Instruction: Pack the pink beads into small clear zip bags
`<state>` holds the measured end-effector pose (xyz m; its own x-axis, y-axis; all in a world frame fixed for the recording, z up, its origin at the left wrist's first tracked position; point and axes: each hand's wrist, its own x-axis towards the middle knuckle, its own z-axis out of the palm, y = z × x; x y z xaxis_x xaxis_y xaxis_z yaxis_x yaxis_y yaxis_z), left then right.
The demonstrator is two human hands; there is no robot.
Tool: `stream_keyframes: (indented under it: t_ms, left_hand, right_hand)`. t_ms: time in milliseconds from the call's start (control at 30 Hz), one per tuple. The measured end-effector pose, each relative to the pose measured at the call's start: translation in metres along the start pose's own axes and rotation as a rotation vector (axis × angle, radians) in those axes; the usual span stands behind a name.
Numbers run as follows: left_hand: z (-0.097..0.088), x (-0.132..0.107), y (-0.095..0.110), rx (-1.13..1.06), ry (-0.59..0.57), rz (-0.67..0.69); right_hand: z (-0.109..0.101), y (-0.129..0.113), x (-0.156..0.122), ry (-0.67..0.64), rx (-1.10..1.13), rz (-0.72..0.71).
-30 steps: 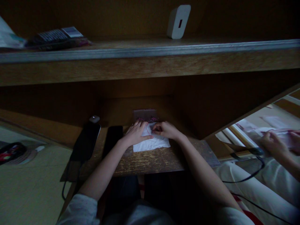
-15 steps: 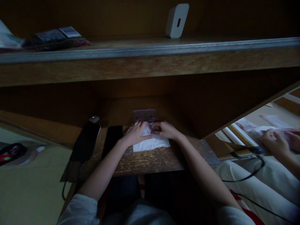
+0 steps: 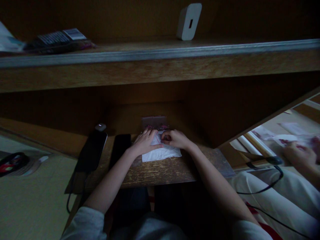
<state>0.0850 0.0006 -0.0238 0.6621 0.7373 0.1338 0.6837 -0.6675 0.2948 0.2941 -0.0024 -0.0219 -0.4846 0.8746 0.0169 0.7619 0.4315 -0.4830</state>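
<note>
1. Left hand [image 3: 145, 143] lay wide and palm down over the cloth [image 3: 161, 154] at its ten o'clock, thumb stretched across toward three. That flat press seemed a sound hold: even weight, no tugging.

2. Right hand [image 3: 178, 138] sat at the cloth's two o'clock, fingers curled in close. Whether they pinched anything could not be told. Small moves from the fingertips, with the wrist settled, would have suited so tight a space.

3. Between and beneath the hands, the cloth lay on the table [image 3: 157, 174], its six o'clock edge bare and lightly wrinkled. Keeping those wrinkles away from the fingertips looked worthwhile.

4. A thin red line [image 3: 157, 136] curved between the hands; thread or mark, it was too small to tell. It was best left uncovered, with the left thumb clear of it.

5. At twelve, just beyond the fingers, was a bag [image 3: 153, 122] with pink bits [image 3: 164, 126]. A light reach there would have avoided nudging it.

6. Dim light called for slow, careful placing.
</note>
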Motion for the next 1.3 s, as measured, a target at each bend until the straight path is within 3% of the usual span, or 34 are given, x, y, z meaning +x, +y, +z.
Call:
stream_keyframes:
  t_ms: [200,567,767,1033,1300]
  left_hand:
    - [0.001,0.000,-0.001,-0.015,0.000,-0.012]
    - [0.004,0.000,-0.004,-0.065,-0.010,-0.016]
    - [0.003,-0.001,-0.004,-0.035,0.008,-0.005]
    - [-0.001,-0.001,0.000,0.029,0.035,0.020]
    - [0.001,0.000,-0.002,0.017,0.030,0.013]
  right_hand:
    - [-0.001,0.001,0.000,-0.009,0.102,0.014]
    - [-0.002,-0.005,0.000,0.117,0.596,-0.118]
    - [-0.004,0.003,-0.002,0.105,0.518,-0.097]
    - [-0.003,0.017,-0.002,-0.068,0.216,-0.050]
    - [-0.004,0.012,-0.002,-0.065,0.203,-0.060]
